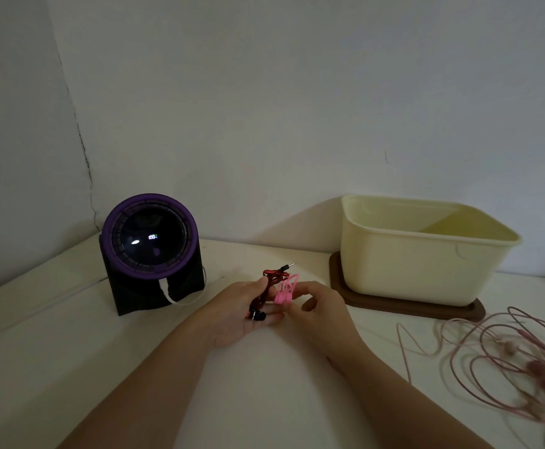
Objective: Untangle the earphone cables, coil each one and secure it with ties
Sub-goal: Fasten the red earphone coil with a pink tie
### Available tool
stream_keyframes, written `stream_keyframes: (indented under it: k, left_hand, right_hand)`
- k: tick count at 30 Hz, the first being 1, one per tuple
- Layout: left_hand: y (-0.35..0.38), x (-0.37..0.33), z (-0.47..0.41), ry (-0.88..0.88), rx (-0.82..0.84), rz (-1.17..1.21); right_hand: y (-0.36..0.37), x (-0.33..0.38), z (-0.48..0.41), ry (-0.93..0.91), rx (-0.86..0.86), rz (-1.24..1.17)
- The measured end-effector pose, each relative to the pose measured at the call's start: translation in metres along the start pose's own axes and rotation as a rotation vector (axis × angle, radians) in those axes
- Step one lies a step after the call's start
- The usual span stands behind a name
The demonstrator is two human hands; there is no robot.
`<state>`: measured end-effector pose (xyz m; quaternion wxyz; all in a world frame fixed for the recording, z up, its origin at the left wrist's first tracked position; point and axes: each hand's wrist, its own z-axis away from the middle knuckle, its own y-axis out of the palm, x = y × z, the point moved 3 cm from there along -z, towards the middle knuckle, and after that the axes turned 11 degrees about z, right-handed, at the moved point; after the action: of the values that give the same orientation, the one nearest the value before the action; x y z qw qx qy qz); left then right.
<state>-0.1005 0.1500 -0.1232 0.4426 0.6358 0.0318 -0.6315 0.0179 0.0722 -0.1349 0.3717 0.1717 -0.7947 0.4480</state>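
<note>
A: We have the red earphone coil [269,286] bunched in our left hand [242,315], above the table [264,400]. The fingers are curled round it, the thumb presses on top, the earbuds [257,315] hang at the palm and the jack plug [289,265] pokes out at the far end.

B: And our right hand [321,306] pinches the pink tie [284,291] between thumb and forefinger, just beside the coil. The other fingers are loosely curled.

A: To do this well, we judge the left grip should hold the loops flat and tight while we wrap the tie round the middle of the bundle, not near the plug, where it could slip off.

B: Agreed. We should snug it firmly but not crush the thin cable, and tuck the earbuds in so nothing dangles.

A: The tangled pink cables [507,361] lie loose on the table to our right, well apart from the hands. They are not yet sorted.

B: Around us there is a pale tabletop, dim light and a cream tub [410,257] standing on a brown lid [394,306] by the wall [264,108].

A: At the left is a dark device [151,241] with a purple ring and a small lit display, and a crack [80,140] runs down the wall behind it.
</note>
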Motion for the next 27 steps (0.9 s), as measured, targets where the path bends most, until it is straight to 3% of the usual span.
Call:
stream_keyframes:
  k: [8, 14, 16, 19, 22, 24, 27]
  left_hand:
    - [-0.003, 0.002, -0.009, 0.016, 0.015, 0.076]
    - [-0.002, 0.0, -0.011, 0.051, -0.029, 0.049]
    - [-0.004, -0.005, -0.009, 0.115, -0.057, -0.103]
    - [-0.011, -0.015, -0.008, 0.222, -0.17, -0.696]
    - [-0.002, -0.015, -0.006, 0.219, -0.105, -1.134]
    - [0.006, -0.014, -0.002, 0.179, -0.072, -1.256]
    - [0.009, -0.025, 0.003, 0.213, -0.137, -1.201]
  right_hand:
    - [-0.003, 0.0, 0.001, -0.005, -0.071, -0.023]
    - [-0.003, -0.006, 0.0, 0.044, -0.106, -0.187]
    - [-0.005, -0.008, 0.0, 0.081, -0.171, -0.338]
    - [-0.008, -0.01, 0.0, 0.114, -0.226, -0.434]
    - [-0.008, -0.008, 0.001, 0.12, -0.215, -0.404]
    - [-0.01, -0.006, 0.0, 0.132, -0.213, -0.384]
    - [-0.022, 0.003, -0.007, 0.131, -0.206, -0.319]
